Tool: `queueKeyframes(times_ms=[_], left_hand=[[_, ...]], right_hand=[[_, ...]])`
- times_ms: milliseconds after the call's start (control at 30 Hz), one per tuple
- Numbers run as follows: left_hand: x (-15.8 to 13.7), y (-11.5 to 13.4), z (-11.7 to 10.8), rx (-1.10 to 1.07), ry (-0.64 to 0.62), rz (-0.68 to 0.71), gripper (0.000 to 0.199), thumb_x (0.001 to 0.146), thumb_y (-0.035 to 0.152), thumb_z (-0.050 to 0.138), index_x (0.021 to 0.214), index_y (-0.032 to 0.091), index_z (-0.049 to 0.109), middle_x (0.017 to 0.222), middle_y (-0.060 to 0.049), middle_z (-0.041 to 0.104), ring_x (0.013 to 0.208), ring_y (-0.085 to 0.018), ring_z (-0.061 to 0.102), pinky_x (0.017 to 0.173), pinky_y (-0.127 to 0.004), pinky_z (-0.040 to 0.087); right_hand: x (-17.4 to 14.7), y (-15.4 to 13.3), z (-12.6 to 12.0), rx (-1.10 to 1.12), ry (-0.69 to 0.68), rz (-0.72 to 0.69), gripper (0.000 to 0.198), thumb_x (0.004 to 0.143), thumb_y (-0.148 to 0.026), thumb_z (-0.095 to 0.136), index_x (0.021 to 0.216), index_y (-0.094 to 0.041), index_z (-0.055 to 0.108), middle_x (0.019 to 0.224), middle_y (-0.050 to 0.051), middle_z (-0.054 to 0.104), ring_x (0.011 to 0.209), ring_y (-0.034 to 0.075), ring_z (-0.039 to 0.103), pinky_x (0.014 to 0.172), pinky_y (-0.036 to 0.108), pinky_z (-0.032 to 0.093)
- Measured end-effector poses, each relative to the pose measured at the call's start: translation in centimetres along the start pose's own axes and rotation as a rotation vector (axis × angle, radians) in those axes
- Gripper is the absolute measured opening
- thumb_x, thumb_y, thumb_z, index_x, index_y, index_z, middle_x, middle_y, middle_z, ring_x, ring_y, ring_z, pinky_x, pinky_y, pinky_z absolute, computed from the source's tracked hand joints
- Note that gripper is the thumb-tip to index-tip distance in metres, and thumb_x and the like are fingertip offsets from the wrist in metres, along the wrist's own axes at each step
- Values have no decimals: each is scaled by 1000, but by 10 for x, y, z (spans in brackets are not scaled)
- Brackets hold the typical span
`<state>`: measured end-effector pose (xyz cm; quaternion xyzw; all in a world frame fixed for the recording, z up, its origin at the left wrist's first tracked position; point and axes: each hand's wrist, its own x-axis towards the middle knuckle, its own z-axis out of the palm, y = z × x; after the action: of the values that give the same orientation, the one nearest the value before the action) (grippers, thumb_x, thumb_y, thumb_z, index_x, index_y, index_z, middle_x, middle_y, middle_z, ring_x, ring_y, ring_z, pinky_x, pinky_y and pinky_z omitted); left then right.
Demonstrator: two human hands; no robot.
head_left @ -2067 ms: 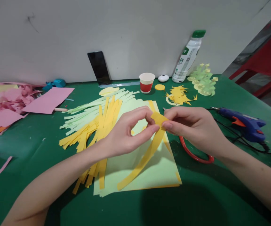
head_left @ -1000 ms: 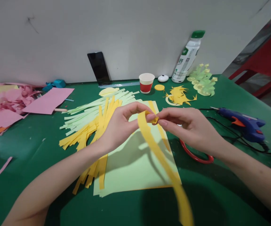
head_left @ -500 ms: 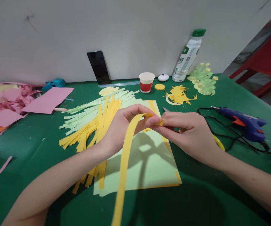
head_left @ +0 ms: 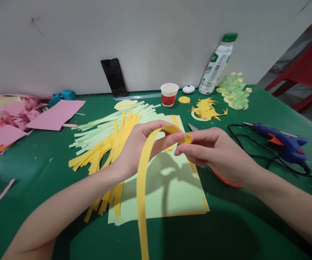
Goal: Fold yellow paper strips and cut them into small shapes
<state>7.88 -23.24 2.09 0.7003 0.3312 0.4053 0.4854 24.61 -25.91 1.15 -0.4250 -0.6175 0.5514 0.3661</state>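
Note:
A long yellow paper strip (head_left: 142,180) has its folded end pinched between both hands above the stack of pale green paper (head_left: 169,191). My left hand (head_left: 147,146) closes on it with thumb and fingers. My right hand (head_left: 215,150) pinches the folded tip from the other side. The strip's long tail arches over the left fingers and hangs down past the bottom of the view. Beneath my left hand lie yellow strips (head_left: 123,133) and pale green strips (head_left: 91,131). Scissors with a red handle (head_left: 226,180) lie partly hidden under my right hand.
A blue glue gun (head_left: 283,141) with a black cord lies at the right. Along the wall stand a phone (head_left: 114,77), a paper cup (head_left: 169,94) and a leaning bottle (head_left: 217,65). Yellow cut-outs (head_left: 207,108) lie behind my right hand. Pink paper (head_left: 57,115) covers the left.
My right hand has turned and its fingers have loosened a little around the folded tip, showing more of it. The strip's tail has swung slightly right at the bottom.

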Motion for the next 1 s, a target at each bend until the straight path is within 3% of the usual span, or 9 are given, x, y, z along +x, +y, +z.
queueKeyframes(times_ms=[67,200,333,467,567,700,833,1000], left_hand=[[0,-1,-1,-26,19,11,7,74,23,66,67,20,64,67,3,63,63,-10,59,62,-22,49],[0,-8,-4,-69,6,70,8,78,17,62,72,22,66,73,3,64,67,-11,60,61,-24,50],[1,-9,-5,-142,-34,132,9,78,15,61,74,23,65,79,2,63,72,-11,61,68,-25,52],[3,-10,-3,-115,-24,114,10,74,20,66,83,23,65,81,2,62,77,-11,61,72,-24,51],[4,-18,-3,-105,-48,99,14,78,29,62,92,27,63,87,2,64,82,-13,62,72,-25,51],[2,-24,-4,-1,-27,82,15,81,38,57,77,26,65,92,3,65,85,-15,61,71,-26,51],[-2,-20,-4,54,61,44,16,77,37,62,68,24,65,85,2,66,78,-15,60,70,-28,50],[-4,-12,-1,-64,69,41,9,74,32,66,80,25,69,81,3,68,78,-14,62,70,-27,52]], right_hand=[[1,-1,-1,87,-83,58,11,72,-29,67,75,-19,68,56,-3,44,51,7,38,45,21,28],[5,-2,-5,352,-245,107,19,73,-37,65,80,-19,69,57,-4,39,47,4,29,41,20,20],[7,-1,-7,488,-197,106,28,82,-38,55,70,-16,67,56,-4,35,43,4,27,40,22,16],[5,-2,-7,388,-112,95,21,78,-29,61,61,-17,61,50,-6,32,43,4,22,40,22,15],[2,-4,-3,218,80,-13,21,75,-26,65,57,-17,59,49,-6,35,45,5,25,40,23,17],[-2,-7,3,-22,296,-190,13,71,-21,67,59,-20,62,51,-5,42,46,7,33,42,23,26],[-6,-9,8,-168,342,-255,12,73,-21,65,61,-21,62,54,-4,50,50,8,42,45,24,34],[-6,-13,10,-242,343,-288,12,74,-21,62,62,-20,60,58,-2,56,51,9,46,45,24,35]])
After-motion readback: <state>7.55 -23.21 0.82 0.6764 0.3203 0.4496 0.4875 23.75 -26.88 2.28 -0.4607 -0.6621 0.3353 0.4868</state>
